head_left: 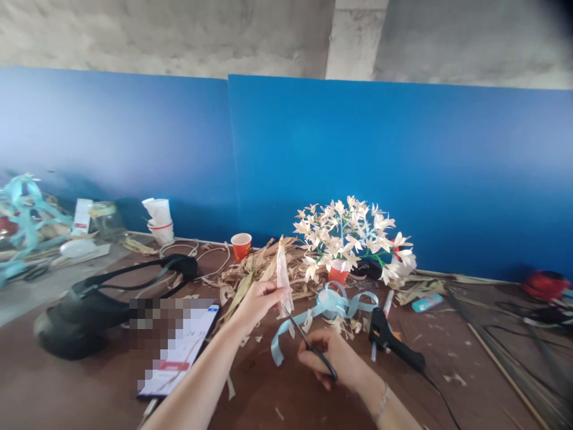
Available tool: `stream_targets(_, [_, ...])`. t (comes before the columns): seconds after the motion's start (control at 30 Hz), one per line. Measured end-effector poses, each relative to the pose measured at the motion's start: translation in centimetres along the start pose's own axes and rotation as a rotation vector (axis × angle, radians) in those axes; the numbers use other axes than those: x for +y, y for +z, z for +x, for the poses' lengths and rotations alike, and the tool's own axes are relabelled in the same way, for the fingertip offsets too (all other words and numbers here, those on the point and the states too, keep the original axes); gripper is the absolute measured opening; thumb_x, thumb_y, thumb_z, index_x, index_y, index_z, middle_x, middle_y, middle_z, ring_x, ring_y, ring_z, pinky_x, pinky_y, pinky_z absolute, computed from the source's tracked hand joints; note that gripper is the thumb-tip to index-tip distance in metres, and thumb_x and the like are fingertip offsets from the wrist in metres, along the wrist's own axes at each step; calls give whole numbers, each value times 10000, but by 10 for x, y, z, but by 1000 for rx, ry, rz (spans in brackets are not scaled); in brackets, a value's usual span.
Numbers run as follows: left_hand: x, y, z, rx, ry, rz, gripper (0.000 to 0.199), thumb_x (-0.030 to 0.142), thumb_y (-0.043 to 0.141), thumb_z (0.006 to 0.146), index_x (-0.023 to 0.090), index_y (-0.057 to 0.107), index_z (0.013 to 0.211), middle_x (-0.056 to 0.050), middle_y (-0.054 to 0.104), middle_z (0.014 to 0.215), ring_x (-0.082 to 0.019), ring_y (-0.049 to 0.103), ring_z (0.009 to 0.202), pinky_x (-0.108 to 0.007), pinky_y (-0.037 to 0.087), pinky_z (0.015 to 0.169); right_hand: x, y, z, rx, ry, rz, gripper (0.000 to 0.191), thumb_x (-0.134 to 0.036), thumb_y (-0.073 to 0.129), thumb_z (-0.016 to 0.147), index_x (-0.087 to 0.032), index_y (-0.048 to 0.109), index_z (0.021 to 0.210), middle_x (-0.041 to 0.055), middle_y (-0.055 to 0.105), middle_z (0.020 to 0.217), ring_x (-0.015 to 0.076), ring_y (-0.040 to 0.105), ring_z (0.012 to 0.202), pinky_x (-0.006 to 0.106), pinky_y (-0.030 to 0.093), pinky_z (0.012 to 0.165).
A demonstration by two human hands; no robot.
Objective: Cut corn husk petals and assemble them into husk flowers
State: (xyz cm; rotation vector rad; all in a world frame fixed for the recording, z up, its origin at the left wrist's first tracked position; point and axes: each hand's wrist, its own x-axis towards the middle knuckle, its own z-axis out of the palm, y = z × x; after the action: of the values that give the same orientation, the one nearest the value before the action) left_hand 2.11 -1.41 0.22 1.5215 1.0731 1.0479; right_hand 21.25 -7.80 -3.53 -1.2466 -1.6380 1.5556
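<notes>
Between the thumb and fingers of my left hand [258, 303] is a pale dried corn husk [282, 269], held upright with its narrow tip on top. My right hand [329, 357] is closed on black-handled scissors [308, 341]; their blades point up and left to the husk's lower end. Whether the blades touch the husk I cannot tell. Light blue ribbon [286, 334] curls on the table just beyond my right hand, with small husk scraps around it. Behind it, white husk flowers [344, 233] on green stems stand in a red paper cup [338, 273].
A black glue gun [389, 343] with its cord lies right of my right hand. Dried husks [250, 272] are heaped behind my left hand. A phone [179, 358] and a black strapped item [85, 316] lie left. A red cup [242, 245] stands near the blue partition [358, 149].
</notes>
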Motion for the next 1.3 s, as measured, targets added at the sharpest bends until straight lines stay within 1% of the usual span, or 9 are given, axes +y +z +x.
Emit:
stream_targets(0.1, [-1,0,0,3,1,13,455,577,617,624,124,658,626,-3,534,526,-117,442,509,-232,333,529,0,0,0,1,1,-4,304,-425,656,666,-138,562,703,-88,438,386,39,382,286,132,270,275])
stream_targets(0.3, [0,0,0,22,14,18,447,574,614,629,130,635,586,4,513,510,-114,431,507,-232,325,533,1,-1,1,12,-42,-28,284,-416,634,698,-142,561,677,-89,415,387,35,372,292,134,229,280])
stream_targets(0.5, [1,0,1,36,19,-26,377,495,649,643,123,650,580,0,534,517,-102,434,518,-219,329,529,-4,-1,-1,28,-53,-46,264,-394,624,711,-146,545,670,-97,394,378,28,338,283,136,220,278])
stream_targets(0.67, [1,2,1,62,-7,-87,364,489,670,624,126,699,644,-21,604,585,-107,469,545,-216,347,528,-6,-1,-2,23,-64,-31,272,-408,624,707,-152,537,673,-98,390,375,31,330,284,142,228,280])
stream_targets(0.87, [-2,2,2,69,20,-106,394,489,661,642,114,724,747,-34,632,599,-111,487,543,-218,347,523,-8,1,-2,82,-49,-32,277,-413,633,689,-159,529,654,-101,372,373,32,310,278,152,220,278])
stream_targets(1.0, [-3,1,2,76,32,-112,387,488,659,644,109,713,706,-33,622,587,-109,475,537,-217,334,516,-8,1,-2,92,-79,-34,275,-412,632,691,-155,538,670,-96,381,383,35,313,281,158,225,284])
stream_targets(1.13, [-3,1,3,91,37,-108,379,483,659,646,109,711,678,-33,606,567,-100,442,518,-216,314,502,-7,1,-2,93,-80,-27,286,-421,636,686,-154,535,660,-90,386,378,40,328,285,160,229,285])
stream_targets(1.3, [-3,4,3,102,26,-170,324,429,677,645,118,730,718,-40,634,585,-100,451,526,-213,332,514,-8,2,-2,112,-72,13,295,-424,644,676,-147,541,674,-90,394,366,41,334,281,160,233,287])
